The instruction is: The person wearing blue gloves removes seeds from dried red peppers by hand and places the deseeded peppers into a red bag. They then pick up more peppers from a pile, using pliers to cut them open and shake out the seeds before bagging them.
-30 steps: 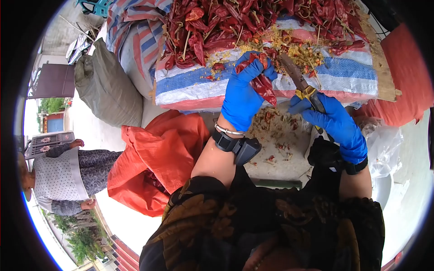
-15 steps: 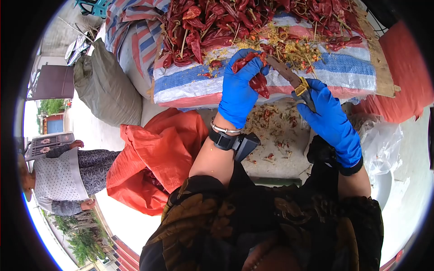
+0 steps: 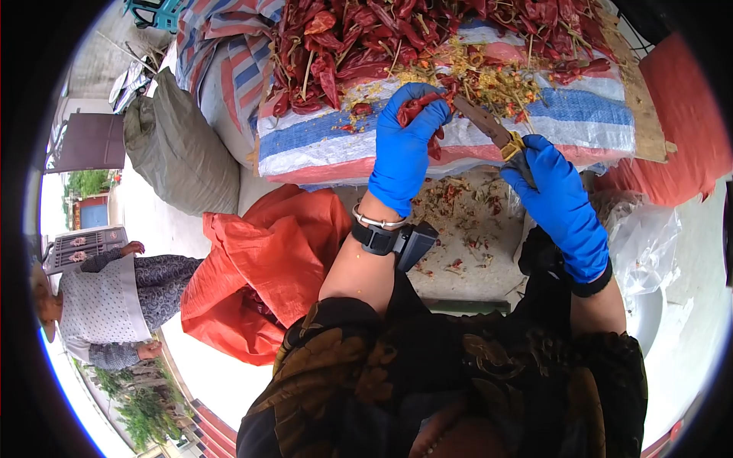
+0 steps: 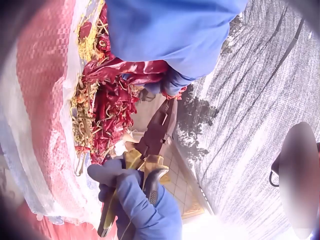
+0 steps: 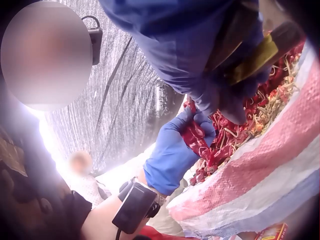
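Observation:
My left hand point(image 3: 402, 156), in a blue glove, grips dried red chillies point(image 3: 416, 108) over the front of a striped woven sack. In the right wrist view, a long wrinkled chilli point(image 5: 196, 141) lies across its fingers. From the right, my gloved right hand point(image 3: 559, 200) holds rusty-jawed pliers point(image 3: 487, 124) with yellow and dark handles. The left wrist view shows the pliers point(image 4: 156, 131) with their tip right at the chilli ends beside the left fingers. Fingers of the right hand point(image 4: 147, 207) wrap around the handles there.
A heap of dried chillies point(image 3: 382, 38) covers the back of the striped sack point(image 3: 321, 149), with stems and yellow seeds point(image 3: 496, 88) in front. An open red bag point(image 3: 259, 244) stands at left, beside a grey-green sack point(image 3: 179, 145). Another person point(image 3: 107, 298) stands far left. Clear plastic point(image 3: 645, 244) lies right.
The pliers have moved left and up, their tip now at the chillies in my left hand. The chilli hanging below that hand shows less now. The right hand has closed around the handles.

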The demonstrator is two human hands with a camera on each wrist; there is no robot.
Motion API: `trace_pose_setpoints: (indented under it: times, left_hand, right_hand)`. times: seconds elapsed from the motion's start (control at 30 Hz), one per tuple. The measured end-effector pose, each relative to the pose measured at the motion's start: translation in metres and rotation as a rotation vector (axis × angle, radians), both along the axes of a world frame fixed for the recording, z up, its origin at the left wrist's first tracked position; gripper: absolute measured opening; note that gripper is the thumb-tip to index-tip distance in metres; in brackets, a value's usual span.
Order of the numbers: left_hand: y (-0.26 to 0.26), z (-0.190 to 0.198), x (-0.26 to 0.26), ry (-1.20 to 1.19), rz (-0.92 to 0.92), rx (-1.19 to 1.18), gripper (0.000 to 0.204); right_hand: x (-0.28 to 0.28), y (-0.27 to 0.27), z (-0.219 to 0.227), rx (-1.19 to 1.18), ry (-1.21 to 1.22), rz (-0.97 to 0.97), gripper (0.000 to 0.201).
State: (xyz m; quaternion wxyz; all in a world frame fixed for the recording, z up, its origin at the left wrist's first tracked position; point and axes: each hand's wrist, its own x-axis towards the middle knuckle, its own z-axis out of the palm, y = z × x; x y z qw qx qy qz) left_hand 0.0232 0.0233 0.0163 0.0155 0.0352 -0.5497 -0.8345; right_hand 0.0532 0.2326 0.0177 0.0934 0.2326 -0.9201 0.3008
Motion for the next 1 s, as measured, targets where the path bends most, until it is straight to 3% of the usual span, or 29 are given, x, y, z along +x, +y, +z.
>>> trace_pose_setpoints:
  times: [0.07,0.1,0.17,0.23,0.43,0.47,0.53,0.7,0.8,0.87,0.93,1.0]
  left_hand:
    - [0.001,-0.002,-0.002,0.032,0.01,-0.085,0.019]
    - [0.002,-0.001,-0.002,0.033,0.009,-0.085,0.019]
    - [0.007,0.0,-0.002,0.062,0.062,0.016,0.018]
    - [0.008,-0.002,-0.001,0.043,0.076,0.079,0.018]
    - [0.004,-0.007,-0.003,0.014,0.006,0.259,0.019]
    - [0.004,-0.008,-0.004,0.019,-0.02,0.267,0.02]
    - [0.005,-0.002,-0.001,0.012,-0.01,0.189,0.02]
    - [0.001,-0.001,0.0,-0.016,0.001,0.007,0.016]
    - [-0.009,-0.004,-0.001,0.014,-0.079,0.206,0.014]
    - [-0.013,-0.006,-0.003,0.03,-0.117,0.433,0.015]
    - [-0.012,-0.006,-0.004,0.023,-0.143,0.467,0.016]
    - [-0.008,-0.004,-0.003,-0.035,-0.127,0.517,0.015]
  right_hand:
    - [-0.001,0.001,0.004,0.044,-0.058,-0.005,0.031]
    - [-0.002,0.002,0.002,-0.082,-0.196,0.02,0.029]
    - [-0.002,0.003,0.003,-0.21,-0.333,0.043,0.027]
    - [-0.003,0.004,0.012,-0.404,-0.675,0.091,0.028]
    - [-0.003,0.005,0.022,-0.643,-1.006,0.127,0.029]
    - [-0.003,0.005,0.019,-0.642,-1.005,0.129,0.029]
    - [-0.004,0.005,0.011,-0.41,-0.736,0.074,0.028]
    - [-0.003,0.004,-0.007,-0.344,-0.466,0.045,0.026]
    - [-0.025,0.023,-0.019,-0.303,-0.302,-0.176,0.024]
    - [-0.032,0.037,-0.013,-0.273,-0.336,-0.162,0.022]
    - [-0.023,0.029,-0.005,-0.661,-0.588,-0.022,0.02]
    - [-0.013,0.017,-0.005,-0.705,-0.575,0.024,0.021]
